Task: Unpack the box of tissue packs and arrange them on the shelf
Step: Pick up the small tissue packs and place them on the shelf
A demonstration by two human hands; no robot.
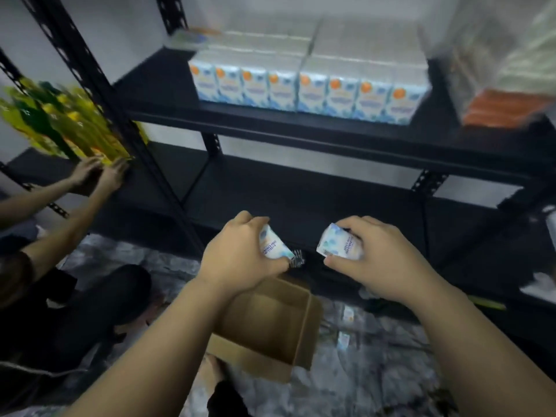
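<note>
- Left hand (240, 254) grips one tissue pack (275, 246) above the open cardboard box (270, 323).
- Right hand (365, 257) grips a second pack (338, 246), apart from the first.
- Both packs look light, soft and slick-wrapped; best pinched across the short sides.
- On the shelf (301, 121) above, eight packs (304, 91) front the row.
- The box looks empty.

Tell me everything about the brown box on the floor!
The box is plain brown cardboard, open at the top with its flaps folded out. It looks empty inside, as far as can be seen. It sits on the floor in front of the black shelf, below the two hands. The left forearm hides part of it. Nothing is seen holding it.
</note>
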